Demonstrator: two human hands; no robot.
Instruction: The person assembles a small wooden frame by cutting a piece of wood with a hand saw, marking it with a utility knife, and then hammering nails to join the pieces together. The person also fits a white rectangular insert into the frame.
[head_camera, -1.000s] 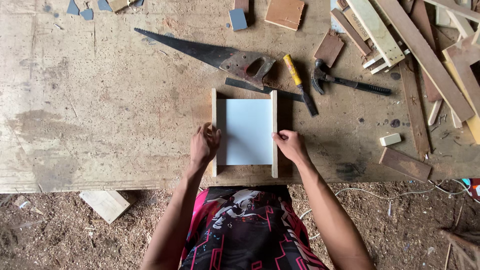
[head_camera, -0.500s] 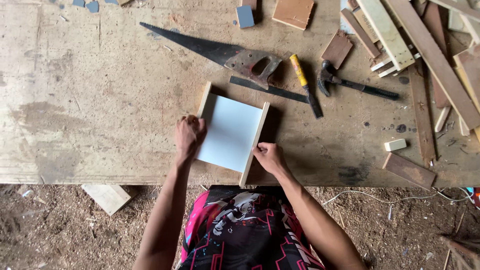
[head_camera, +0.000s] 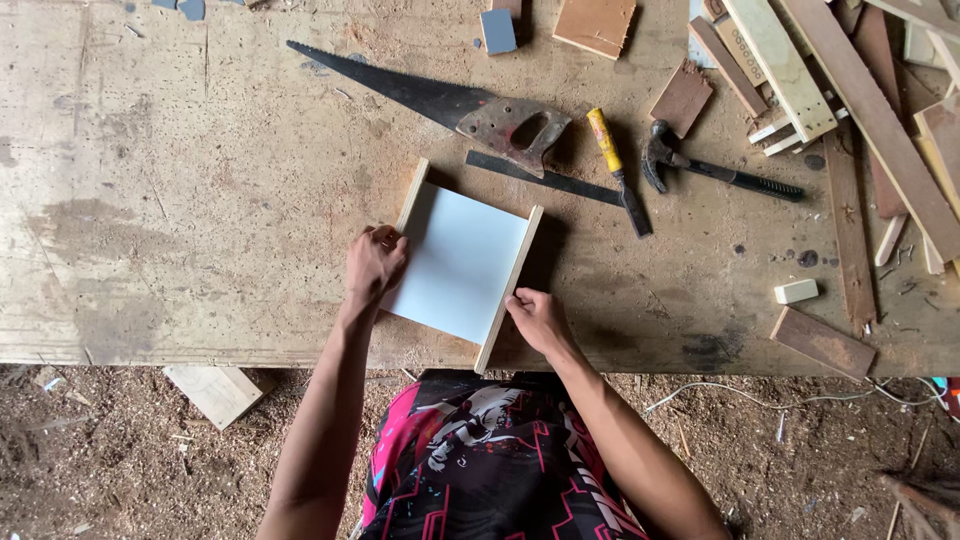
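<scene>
Since the earlier frames, the white panel (head_camera: 458, 262) with its two wooden side strips has been turning clockwise and is now lying slanted near the front edge of the workbench (head_camera: 150, 220). The left hand (head_camera: 373, 263) is gripping the left strip, fingers curling over its edge. The right hand (head_camera: 538, 320) is pressing against the near end of the right strip; the hands are sitting apart, one on each side. Just beyond the panel, a dark metal ruler (head_camera: 545, 178) is lying flat. Behind it, a handsaw (head_camera: 440, 100), a yellow-handled chisel (head_camera: 617, 168) and a hammer (head_camera: 715, 170) are resting. Wood offcuts (head_camera: 850, 90) are piling up at the far right.
</scene>
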